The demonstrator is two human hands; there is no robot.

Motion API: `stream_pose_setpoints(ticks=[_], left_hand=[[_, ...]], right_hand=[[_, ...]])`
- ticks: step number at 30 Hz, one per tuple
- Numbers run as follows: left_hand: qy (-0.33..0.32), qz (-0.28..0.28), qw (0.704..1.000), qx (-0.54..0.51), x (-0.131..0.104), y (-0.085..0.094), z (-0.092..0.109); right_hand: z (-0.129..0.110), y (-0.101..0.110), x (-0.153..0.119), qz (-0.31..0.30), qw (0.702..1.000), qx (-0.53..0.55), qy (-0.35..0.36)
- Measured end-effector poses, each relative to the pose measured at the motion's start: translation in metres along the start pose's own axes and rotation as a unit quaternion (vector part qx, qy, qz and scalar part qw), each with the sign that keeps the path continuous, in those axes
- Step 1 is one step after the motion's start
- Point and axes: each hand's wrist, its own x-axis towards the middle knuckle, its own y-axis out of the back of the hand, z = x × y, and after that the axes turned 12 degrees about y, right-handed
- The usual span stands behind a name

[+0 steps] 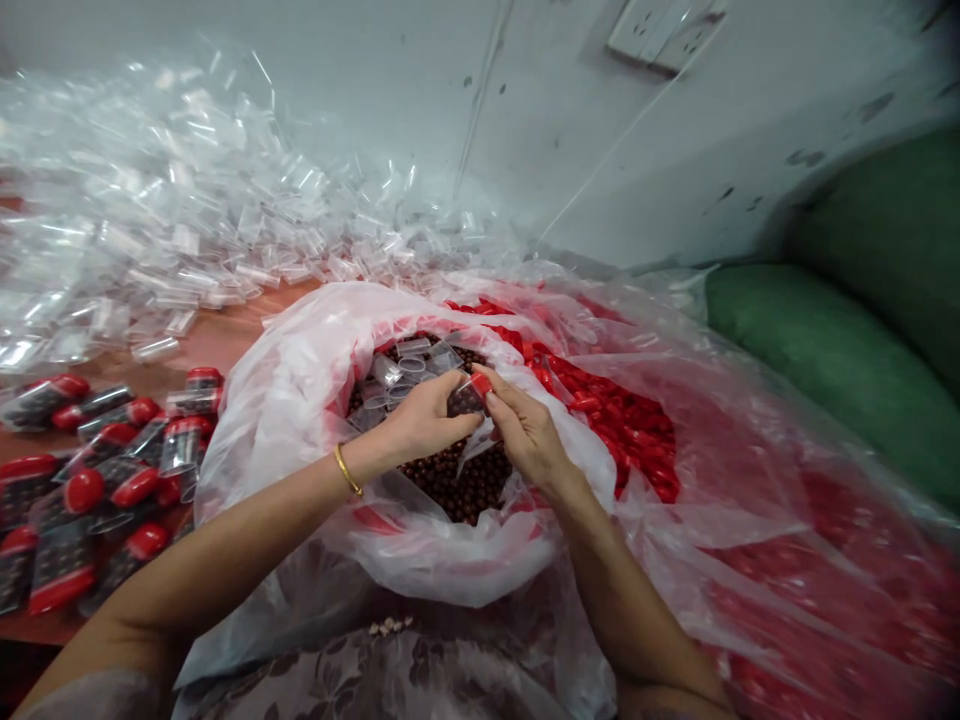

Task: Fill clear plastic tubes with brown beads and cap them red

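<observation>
My left hand (433, 412) is closed round a clear plastic container (465, 399) filled with dark brown beads. At its end sits a red cap (481, 383), pinched by the fingertips of my right hand (525, 425); I cannot tell whether the cap is fully seated. Both hands are above a white plastic bag (285, 400) with its mouth rolled back. Inside the bag are many small brown beads (457, 485) and, on the left, several clear tubes (409, 372) without caps.
Filled, red-capped containers (64, 555) lie on the orange table (217, 335) at left. Behind them spreads a big heap of clear tubes (187, 200). Loose red caps (630, 425) fill a clear bag at right. Green sacks (817, 340) stand by the wall, below a power socket (664, 32).
</observation>
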Motion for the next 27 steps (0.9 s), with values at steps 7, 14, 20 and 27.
stream_pose_setpoints(ticks=[7, 14, 20, 27], left_hand=[[-0.012, 0.004, 0.995, 0.098, -0.005, 0.000, 0.001], [0.033, -0.109, 0.986, 0.119, -0.001, 0.003, 0.013], [0.019, -0.153, 0.959, 0.237, -0.009, -0.003, 0.013], [-0.023, -0.083, 0.909, 0.409, -0.017, -0.007, 0.006]], right_hand=[[0.003, -0.001, -0.014, -0.021, 0.992, -0.083, 0.088], [-0.001, 0.010, 0.006, 0.105, 0.994, -0.014, 0.033], [-0.005, -0.018, 0.025, 0.125, 0.939, 0.274, -0.168], [-0.005, -0.031, 0.022, 0.004, 0.982, 0.167, -0.090]])
